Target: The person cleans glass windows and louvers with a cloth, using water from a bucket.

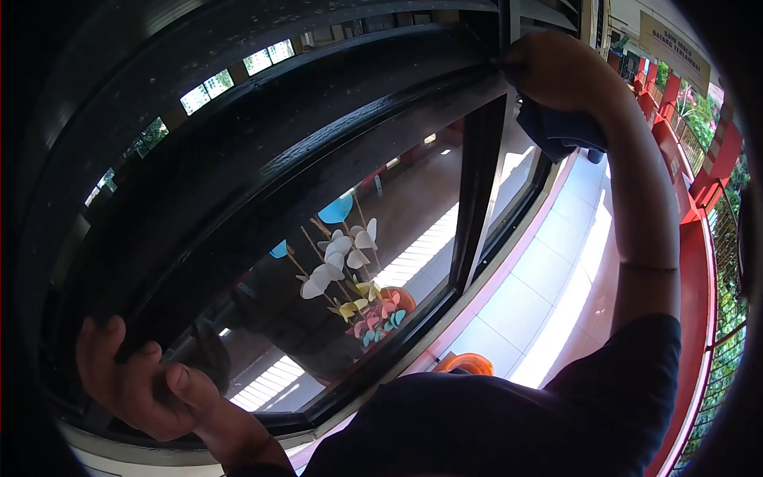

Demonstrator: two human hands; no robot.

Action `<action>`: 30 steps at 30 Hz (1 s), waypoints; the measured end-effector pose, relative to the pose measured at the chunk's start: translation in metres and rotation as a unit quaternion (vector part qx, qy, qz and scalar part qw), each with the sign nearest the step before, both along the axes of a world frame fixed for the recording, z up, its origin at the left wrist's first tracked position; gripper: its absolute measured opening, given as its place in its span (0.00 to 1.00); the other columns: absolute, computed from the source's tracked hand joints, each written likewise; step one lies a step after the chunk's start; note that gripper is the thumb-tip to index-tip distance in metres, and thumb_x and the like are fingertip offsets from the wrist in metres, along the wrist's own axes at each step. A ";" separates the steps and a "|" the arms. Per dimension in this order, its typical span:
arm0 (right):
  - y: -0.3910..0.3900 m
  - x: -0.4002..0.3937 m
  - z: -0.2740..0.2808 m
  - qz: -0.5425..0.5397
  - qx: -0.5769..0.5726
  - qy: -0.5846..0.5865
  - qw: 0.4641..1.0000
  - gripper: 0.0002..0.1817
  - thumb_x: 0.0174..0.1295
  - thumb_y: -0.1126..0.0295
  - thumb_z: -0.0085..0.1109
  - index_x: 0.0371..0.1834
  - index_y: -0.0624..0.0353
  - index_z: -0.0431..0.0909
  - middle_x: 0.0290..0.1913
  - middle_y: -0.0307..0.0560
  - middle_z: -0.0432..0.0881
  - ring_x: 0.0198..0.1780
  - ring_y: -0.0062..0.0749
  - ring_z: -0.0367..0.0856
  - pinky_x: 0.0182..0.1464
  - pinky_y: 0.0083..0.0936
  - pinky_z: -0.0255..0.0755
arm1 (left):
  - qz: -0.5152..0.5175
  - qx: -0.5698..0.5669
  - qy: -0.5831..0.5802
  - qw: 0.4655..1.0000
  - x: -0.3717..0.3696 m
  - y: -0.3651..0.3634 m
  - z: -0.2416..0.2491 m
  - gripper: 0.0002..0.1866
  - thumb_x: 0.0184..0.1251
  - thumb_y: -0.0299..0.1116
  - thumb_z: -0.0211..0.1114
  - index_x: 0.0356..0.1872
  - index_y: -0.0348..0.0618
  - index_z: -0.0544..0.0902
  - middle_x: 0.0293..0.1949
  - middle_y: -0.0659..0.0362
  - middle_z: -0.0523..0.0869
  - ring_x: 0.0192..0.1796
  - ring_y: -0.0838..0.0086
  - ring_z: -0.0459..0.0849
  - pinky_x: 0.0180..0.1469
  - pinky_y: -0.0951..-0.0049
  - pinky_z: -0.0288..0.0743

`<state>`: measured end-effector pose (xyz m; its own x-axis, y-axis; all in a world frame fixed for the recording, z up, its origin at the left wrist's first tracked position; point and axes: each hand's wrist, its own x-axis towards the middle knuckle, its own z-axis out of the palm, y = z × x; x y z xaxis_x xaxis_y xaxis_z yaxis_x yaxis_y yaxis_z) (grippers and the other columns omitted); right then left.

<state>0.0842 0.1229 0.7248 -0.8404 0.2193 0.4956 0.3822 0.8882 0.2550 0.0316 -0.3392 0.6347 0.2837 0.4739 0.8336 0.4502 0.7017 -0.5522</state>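
A large window with dark glass [413, 187] and a black frame [473, 187] fills the left and middle of the view. High at the right, my right hand [560, 70] is closed on a dark blue cloth [560, 131] that hangs below it, with the fingers at the upper end of the frame. My left hand [151, 389] is raised at the lower left near the window's edge, fingers apart and nothing in them. Strings of paper butterflies [334, 254] in white, yellow, pink and blue show in the pane between the hands.
An orange basin [469, 364] stands on the tiled walkway [548, 270] below the window. Red railing posts with wire mesh [727, 230] run along the right, with greenery beyond. A lettered sign [675, 54] hangs at the upper right.
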 end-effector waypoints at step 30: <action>-0.221 -0.025 -0.013 0.405 -0.119 0.267 0.866 0.10 0.55 0.73 0.63 0.39 0.66 0.84 0.39 0.60 0.85 0.42 0.58 0.84 0.47 0.45 0.77 | -0.250 0.023 -0.128 0.960 0.017 -0.027 -0.009 0.20 0.63 0.56 0.67 0.22 0.54 0.78 0.38 0.61 0.88 0.49 0.58 0.84 0.53 0.53 0.72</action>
